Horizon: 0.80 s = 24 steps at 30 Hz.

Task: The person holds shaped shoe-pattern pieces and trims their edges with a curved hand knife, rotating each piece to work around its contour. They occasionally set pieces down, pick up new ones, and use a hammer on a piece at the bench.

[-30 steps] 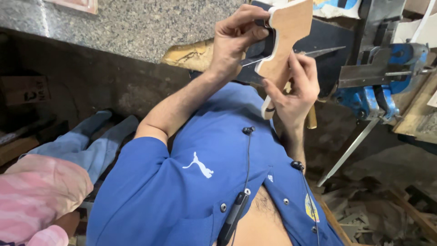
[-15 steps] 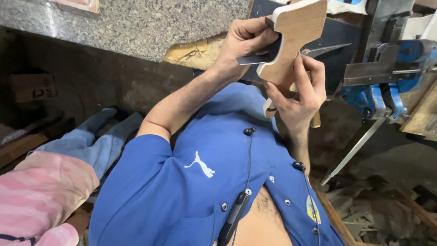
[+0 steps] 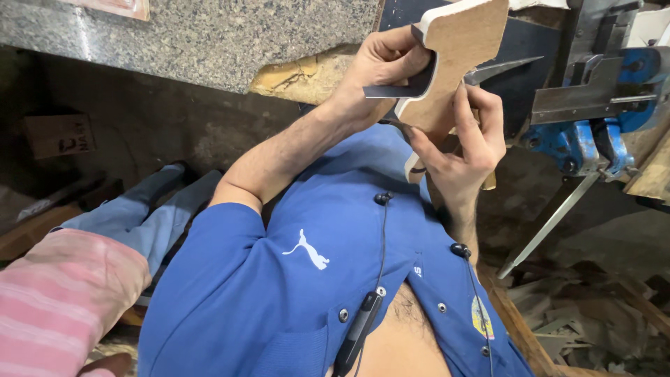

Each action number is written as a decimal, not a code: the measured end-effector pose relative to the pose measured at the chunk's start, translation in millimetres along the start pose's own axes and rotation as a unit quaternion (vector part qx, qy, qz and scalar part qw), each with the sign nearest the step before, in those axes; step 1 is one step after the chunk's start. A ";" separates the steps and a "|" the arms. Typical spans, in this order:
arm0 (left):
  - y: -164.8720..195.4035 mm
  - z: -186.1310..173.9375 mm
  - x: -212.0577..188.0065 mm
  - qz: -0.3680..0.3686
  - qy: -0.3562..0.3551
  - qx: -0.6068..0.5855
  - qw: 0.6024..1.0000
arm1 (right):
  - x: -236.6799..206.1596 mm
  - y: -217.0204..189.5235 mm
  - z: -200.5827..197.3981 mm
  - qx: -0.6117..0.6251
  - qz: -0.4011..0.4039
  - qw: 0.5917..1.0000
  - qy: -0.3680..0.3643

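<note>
Head view: a person seated low, both hands raised before the chest.
Bench (image 3: 209, 35): speckled stone slab beyond the left hand.
Vise (image 3: 593, 119): blue, well to the right of the right hand.
Wooden cutout (image 3: 457, 56): flat board piece between both hands, upright.
Left hand (image 3: 380, 70): closed around the cutout's notch and a dark blade (image 3: 391, 91).
Right hand (image 3: 464, 139): fingers pinch the cutout's lower edge.
Advice: probably steady the cutout firmly, keep fingertips clear of the blade.

A blue bench vise (image 3: 593, 132) stands beside a speckled granite slab (image 3: 209, 35), above wood scraps (image 3: 593, 314).
</note>
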<state>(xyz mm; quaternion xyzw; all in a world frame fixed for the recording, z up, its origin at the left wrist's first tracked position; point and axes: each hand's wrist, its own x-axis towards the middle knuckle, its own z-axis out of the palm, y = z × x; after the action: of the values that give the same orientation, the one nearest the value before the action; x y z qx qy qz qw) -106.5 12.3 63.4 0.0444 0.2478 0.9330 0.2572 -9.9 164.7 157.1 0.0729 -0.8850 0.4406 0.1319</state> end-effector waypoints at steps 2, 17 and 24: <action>5.2 1.9 2.1 0.011 0.012 0.031 0.999 | 0.7 1.8 0.1 -0.001 -0.009 1.000 0.010; 61.8 10.9 7.3 -0.047 -0.066 0.243 0.967 | -11.1 -5.9 -4.8 -0.086 -0.014 0.996 0.011; 79.7 25.8 0.0 -0.023 -0.093 0.322 0.942 | -13.0 0.5 -0.8 -0.094 0.011 0.995 0.014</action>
<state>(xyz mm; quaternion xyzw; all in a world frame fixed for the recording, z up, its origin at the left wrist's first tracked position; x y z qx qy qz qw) -137.6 -35.7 124.5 0.2052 0.5110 0.7889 0.2728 2.5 165.8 153.3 0.0443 -0.9211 0.3582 0.1456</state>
